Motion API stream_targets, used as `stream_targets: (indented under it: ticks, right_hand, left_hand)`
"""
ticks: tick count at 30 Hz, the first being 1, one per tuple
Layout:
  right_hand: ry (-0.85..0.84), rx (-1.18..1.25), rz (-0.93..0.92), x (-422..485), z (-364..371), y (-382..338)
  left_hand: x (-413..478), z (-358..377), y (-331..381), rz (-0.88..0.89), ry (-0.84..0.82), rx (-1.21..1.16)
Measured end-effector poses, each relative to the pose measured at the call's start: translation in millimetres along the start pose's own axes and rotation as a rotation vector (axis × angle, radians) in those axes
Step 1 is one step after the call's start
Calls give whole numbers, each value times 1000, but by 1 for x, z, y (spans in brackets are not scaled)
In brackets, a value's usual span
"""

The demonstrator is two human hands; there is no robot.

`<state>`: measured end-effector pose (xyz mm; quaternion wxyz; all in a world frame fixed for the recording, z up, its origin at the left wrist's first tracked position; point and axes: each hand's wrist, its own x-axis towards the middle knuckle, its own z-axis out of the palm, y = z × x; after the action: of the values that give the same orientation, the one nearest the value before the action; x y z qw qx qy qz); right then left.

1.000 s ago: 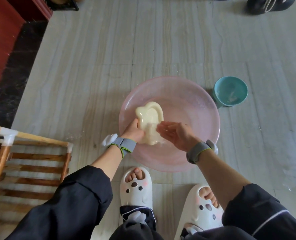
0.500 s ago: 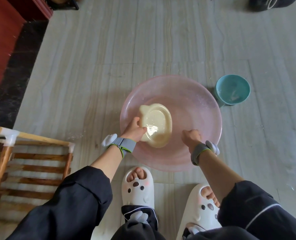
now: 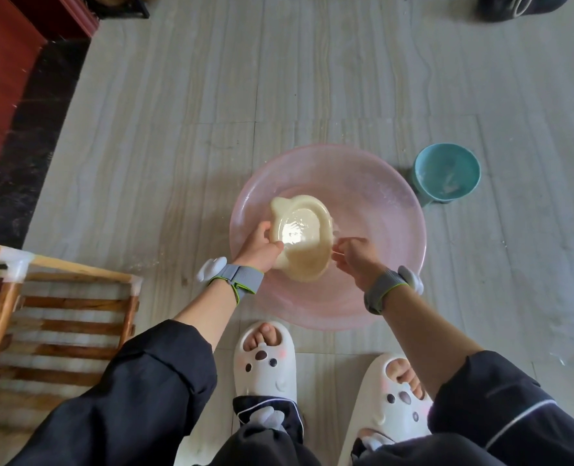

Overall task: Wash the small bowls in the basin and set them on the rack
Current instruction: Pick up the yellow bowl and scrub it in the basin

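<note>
Mid-wash: left hand [image 3: 262, 249] grips the cream bowl [image 3: 300, 235] by its rim, tilted over the pink basin [image 3: 384, 210]. Right hand [image 3: 357, 262] fingers are at the bowl's other edge; blurred, so I can't tell the grip. Likely next: rinse, then move it left to the wooden rack [image 3: 77, 301]. Teal bowl [image 3: 447, 173] sits beside the basin, looks unwashed.

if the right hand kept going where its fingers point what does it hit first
Probably the cream plastic bowl that the left hand grips over the round pink plastic basin: the right hand points at its near rim; whether they touch is unclear.
</note>
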<state>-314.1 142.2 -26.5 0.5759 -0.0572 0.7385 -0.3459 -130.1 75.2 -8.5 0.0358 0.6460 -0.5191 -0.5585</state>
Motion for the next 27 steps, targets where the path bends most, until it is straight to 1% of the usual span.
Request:
stream_targets:
  ticks: [2, 3, 5, 6, 8, 11, 12, 13, 14, 15, 17, 18, 19, 20, 22, 23, 25, 27]
  right_hand:
    - [114, -182, 35, 11, -10, 10]
    - [157, -230, 60, 20, -13, 17]
    - [192, -282, 121, 30, -18, 27]
    - [179, -265, 125, 21, -17, 22]
    - [96, -156, 82, 5, -10, 13]
    - [-201, 206, 69, -20, 2, -4]
    - [-294, 245, 52, -26, 4, -9]
    - [-338, 232, 44, -26, 6, -12]
    - [-338, 176, 30, -26, 8, -12]
    - [-281, 93, 9, -21, 8, -9]
    - [-82, -148, -65, -12, 7, -2]
    - [-13, -254, -103, -10, 5, 4]
    - [8, -307, -125, -9, 4, 10]
    - [-13, -305, -132, -8, 3, 15]
    - [-63, -237, -139, -11, 3, 22]
    - [-60, -216, -148, -13, 3, 23]
    - [-24, -227, -200, -15, 3, 23]
    - [33, -296, -266, -20, 4, 22]
  left_hand:
    - [2, 1, -1, -11, -1, -21]
    - [3, 1, -2, -12, 0, -26]
    - [4, 3, -2, -14, 12, -27]
    - [3, 3, -1, -8, 20, -23]
    - [1, 3, -1, 6, 35, 3]
    - [-2, 3, 3, 18, 60, 11]
    - [-4, 2, 5, 12, 59, 6]
    - [-5, 2, 7, 13, 59, -11]
    - [-6, 2, 8, 3, 56, -28]
    - [-5, 1, 9, -7, 52, -43]
    - [-4, 0, 8, -36, 46, -87]
    - [-4, -1, 7, -65, 43, -136]
    - [-3, -1, 6, -91, 30, -199]
    - [-3, 1, 5, -113, 11, -258]
    - [-7, 4, 8, -142, -54, -330]
    - [-8, 6, 9, -154, -80, -343]
    - [-9, 6, 8, -179, -101, -376]
    - [-6, 3, 6, -186, -87, -435]
